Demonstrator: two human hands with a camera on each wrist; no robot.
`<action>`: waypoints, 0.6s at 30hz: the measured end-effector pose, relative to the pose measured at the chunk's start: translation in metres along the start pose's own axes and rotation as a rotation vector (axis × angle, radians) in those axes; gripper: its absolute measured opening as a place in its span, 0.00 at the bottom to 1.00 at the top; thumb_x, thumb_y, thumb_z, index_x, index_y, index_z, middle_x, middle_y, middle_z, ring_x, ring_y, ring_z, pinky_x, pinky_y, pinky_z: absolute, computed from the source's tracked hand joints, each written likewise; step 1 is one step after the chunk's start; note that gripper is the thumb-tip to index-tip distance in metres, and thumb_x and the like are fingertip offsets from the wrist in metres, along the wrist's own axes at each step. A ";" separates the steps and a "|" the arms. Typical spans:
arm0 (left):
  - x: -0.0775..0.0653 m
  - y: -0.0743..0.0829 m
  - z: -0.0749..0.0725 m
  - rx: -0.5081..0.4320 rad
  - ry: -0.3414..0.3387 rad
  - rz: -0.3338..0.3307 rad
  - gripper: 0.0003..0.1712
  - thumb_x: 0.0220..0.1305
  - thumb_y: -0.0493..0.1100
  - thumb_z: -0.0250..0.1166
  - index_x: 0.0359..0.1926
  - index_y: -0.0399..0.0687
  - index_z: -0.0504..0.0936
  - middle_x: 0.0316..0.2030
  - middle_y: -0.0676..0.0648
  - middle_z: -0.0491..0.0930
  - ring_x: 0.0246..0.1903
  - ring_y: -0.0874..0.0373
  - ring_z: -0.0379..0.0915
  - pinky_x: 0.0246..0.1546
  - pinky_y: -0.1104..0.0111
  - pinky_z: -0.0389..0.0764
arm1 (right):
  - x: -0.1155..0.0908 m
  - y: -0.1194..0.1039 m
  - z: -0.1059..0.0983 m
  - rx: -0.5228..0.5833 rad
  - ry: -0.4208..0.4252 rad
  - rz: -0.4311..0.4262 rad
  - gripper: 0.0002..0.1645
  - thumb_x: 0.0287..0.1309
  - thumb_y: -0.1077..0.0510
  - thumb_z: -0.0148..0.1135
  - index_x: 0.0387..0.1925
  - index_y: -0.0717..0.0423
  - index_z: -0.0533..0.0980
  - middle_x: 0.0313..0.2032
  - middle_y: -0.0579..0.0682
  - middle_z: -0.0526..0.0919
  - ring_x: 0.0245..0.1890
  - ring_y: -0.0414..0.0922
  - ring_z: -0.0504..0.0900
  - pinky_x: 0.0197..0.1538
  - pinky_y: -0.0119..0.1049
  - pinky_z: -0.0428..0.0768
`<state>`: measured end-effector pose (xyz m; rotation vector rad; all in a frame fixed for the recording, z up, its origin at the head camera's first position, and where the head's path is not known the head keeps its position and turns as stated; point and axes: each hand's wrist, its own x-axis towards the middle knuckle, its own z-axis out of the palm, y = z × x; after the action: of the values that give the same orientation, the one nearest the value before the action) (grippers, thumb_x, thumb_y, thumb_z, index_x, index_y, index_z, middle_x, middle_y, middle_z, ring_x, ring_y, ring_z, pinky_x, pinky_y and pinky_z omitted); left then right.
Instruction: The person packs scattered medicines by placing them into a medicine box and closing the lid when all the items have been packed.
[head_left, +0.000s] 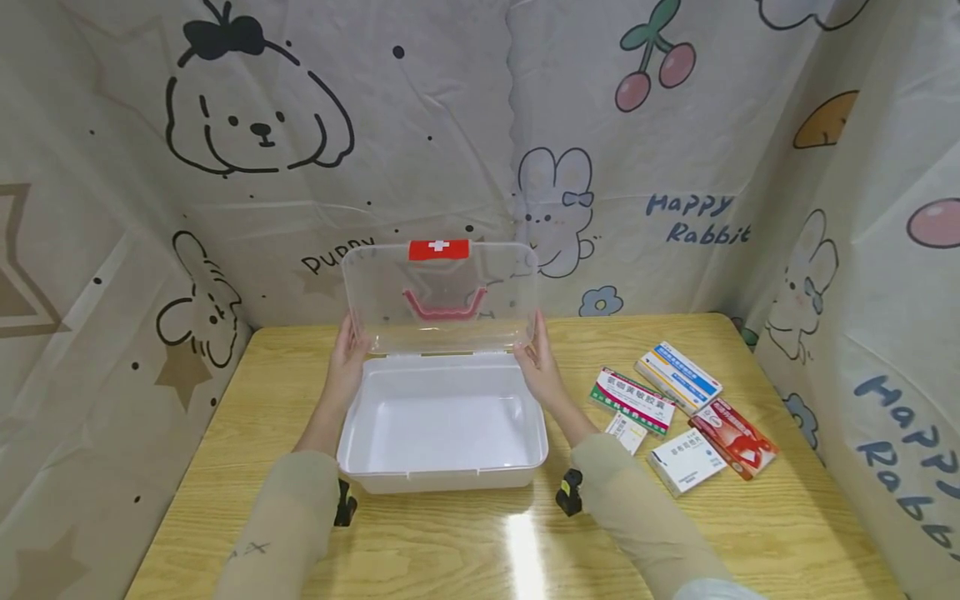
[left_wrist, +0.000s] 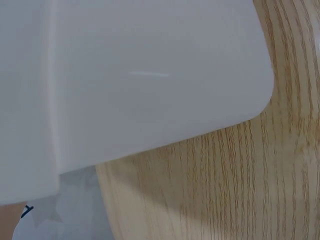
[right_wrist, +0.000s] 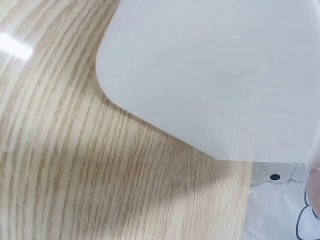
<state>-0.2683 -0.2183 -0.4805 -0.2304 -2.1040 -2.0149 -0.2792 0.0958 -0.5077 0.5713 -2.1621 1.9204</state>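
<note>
A white plastic first-aid box [head_left: 450, 433] sits on the table with its inside bare. Its clear lid [head_left: 382, 292] stands raised at the back edge, with a red clasp [head_left: 457, 250] bearing a white cross on top and a pinkish-red handle [head_left: 444, 314]. My left hand [head_left: 348, 350] grips the lid's lower left side, and my right hand [head_left: 538, 362] grips its lower right side, thumb in front. Both wrist views are mostly filled by the box's outer side wall [left_wrist: 165, 70], [right_wrist: 210, 75]; only slivers of the hands show there.
Right of the box lie several medicine boxes: a green-and-red one [head_left: 633, 402], a blue-and-white one [head_left: 678, 377], a red one [head_left: 735, 437], a white one [head_left: 686, 461] and a small one [head_left: 626, 432]. A patterned cloth [head_left: 450, 125] surrounds the wooden table [head_left: 420, 542].
</note>
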 end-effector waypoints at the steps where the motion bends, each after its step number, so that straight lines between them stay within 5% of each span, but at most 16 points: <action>1: 0.000 0.000 0.000 -0.006 -0.001 0.001 0.34 0.68 0.30 0.43 0.71 0.42 0.43 0.70 0.39 0.43 0.69 0.49 0.38 0.67 0.61 0.43 | 0.000 -0.002 0.000 -0.003 -0.007 0.021 0.40 0.66 0.60 0.44 0.71 0.52 0.35 0.71 0.55 0.36 0.68 0.58 0.44 0.65 0.53 0.55; 8: -0.003 -0.001 -0.002 0.045 0.001 -0.037 0.37 0.66 0.29 0.45 0.71 0.46 0.41 0.70 0.44 0.42 0.69 0.52 0.38 0.67 0.62 0.43 | -0.003 -0.031 0.000 0.016 -0.050 0.101 0.40 0.65 0.68 0.42 0.68 0.66 0.33 0.69 0.65 0.36 0.67 0.63 0.44 0.65 0.53 0.52; 18: -0.008 -0.001 -0.002 0.123 0.003 -0.120 0.38 0.64 0.26 0.43 0.71 0.45 0.39 0.70 0.45 0.40 0.69 0.51 0.34 0.67 0.63 0.38 | -0.004 -0.031 0.000 0.029 -0.061 0.191 0.37 0.64 0.72 0.37 0.69 0.63 0.34 0.70 0.60 0.36 0.68 0.58 0.43 0.67 0.49 0.49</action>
<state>-0.2605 -0.2199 -0.4833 -0.0830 -2.2801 -1.9385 -0.2630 0.0941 -0.4807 0.4482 -2.3049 2.0584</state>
